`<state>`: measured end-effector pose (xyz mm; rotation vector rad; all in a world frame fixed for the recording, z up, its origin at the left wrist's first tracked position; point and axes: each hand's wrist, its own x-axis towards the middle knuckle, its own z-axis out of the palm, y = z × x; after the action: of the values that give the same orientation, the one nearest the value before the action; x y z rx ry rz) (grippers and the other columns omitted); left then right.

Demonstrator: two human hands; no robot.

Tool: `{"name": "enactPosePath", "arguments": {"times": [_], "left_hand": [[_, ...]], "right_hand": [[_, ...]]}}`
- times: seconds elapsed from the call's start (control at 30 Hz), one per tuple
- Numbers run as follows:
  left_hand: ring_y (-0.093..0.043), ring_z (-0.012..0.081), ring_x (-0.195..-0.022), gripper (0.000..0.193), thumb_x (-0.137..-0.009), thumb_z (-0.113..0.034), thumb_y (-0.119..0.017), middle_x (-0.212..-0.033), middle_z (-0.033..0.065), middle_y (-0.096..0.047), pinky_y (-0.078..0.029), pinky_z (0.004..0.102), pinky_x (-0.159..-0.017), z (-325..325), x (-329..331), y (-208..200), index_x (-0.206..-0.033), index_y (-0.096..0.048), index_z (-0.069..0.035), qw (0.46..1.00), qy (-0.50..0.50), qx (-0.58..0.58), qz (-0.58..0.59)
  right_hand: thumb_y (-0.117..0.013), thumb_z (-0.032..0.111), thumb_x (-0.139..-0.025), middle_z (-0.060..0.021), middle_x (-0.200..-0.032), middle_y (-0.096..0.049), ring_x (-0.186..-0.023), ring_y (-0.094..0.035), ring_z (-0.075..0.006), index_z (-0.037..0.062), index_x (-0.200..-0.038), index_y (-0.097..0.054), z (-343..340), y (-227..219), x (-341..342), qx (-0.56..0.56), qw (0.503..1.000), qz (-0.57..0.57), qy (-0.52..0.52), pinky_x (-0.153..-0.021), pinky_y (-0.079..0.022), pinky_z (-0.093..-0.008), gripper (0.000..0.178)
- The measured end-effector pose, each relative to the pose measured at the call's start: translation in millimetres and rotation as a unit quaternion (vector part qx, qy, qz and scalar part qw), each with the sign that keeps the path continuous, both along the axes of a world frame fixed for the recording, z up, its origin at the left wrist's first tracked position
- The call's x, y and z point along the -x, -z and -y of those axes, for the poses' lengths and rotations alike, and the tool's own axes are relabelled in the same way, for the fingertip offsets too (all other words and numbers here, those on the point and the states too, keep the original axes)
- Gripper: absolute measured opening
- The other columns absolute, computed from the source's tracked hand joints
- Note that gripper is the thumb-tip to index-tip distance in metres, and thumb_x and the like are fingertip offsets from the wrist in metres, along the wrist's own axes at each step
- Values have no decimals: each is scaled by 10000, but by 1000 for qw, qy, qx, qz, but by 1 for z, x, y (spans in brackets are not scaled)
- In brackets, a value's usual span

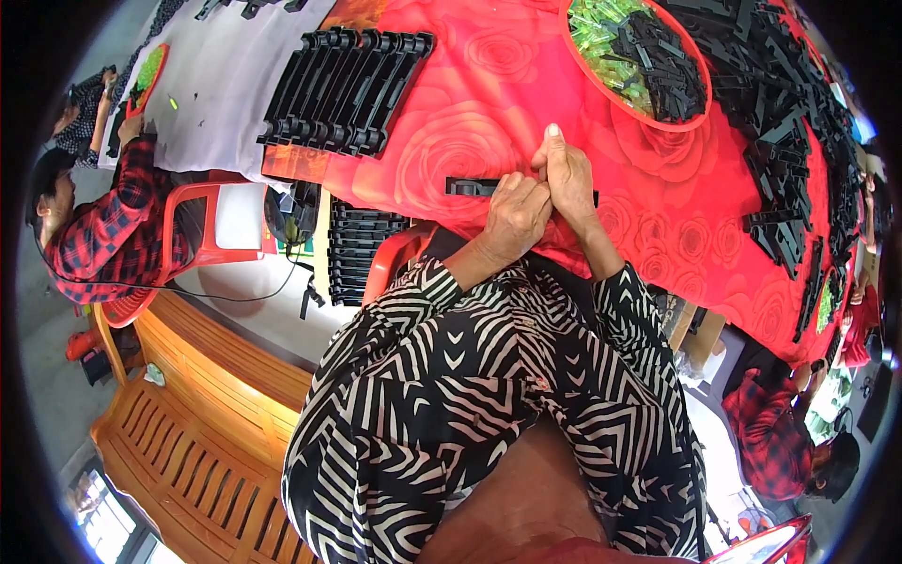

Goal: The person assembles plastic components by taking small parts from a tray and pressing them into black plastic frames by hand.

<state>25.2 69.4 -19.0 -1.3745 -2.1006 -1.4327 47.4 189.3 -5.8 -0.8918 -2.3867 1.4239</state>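
A long black plastic part (470, 187) lies crosswise near the front edge of the red rose-patterned tablecloth. Its left end shows beside my left hand (517, 216), and a bit of its right end peeks out past my right hand (569, 179). The left fingers are curled over the middle of the part. Pressed against them, my right hand is closed round it too, thumb pointing up and away. Whatever small piece may sit between the fingers is hidden.
Similar black parts (348, 89) lie in a row at the far left. A red-rimmed basket (707, 94) holds green and black pieces; loose black parts (780, 179) are heaped at right. A person in a checked shirt (113, 226) sits left, another (766, 437) right. A wooden bench (207, 376) stands lower left.
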Motion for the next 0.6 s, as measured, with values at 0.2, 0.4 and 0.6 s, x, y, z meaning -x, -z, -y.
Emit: {"name": "enactPosePath", "arguments": {"times": [0.2,0.4,0.6], "left_hand": [[-473,266,-643,89,-732,-15,-651,-663,96,-478,-380,378,-611,-2,3,1,-766,-571,-33,999,14,-33,7],[-470,262,-641,90,-743,-29,-655,-668,95,-475,-375,376,-609,3,3,0,-770,-569,-37,1000,20,5,-3],[-502,282,-664,113,-722,-9,-667,-707,105,-523,-411,379,-630,2,8,-10,-769,-567,-30,998,49,-22,38]], "right_hand": [[-287,550,-951,-198,-628,-611,-675,-621,-358,-18,-661,-626,-2,-1,2,93,995,39,5,-653,-454,-452,723],[-311,533,-957,-120,-547,-563,-622,-604,-243,-12,-660,-625,1,1,0,-15,1000,19,-12,-652,-467,-375,696],[-521,284,-938,-109,-741,-614,-722,-609,-200,5,-917,-634,3,-18,-20,62,973,-217,41,-652,-474,-313,302]]}}
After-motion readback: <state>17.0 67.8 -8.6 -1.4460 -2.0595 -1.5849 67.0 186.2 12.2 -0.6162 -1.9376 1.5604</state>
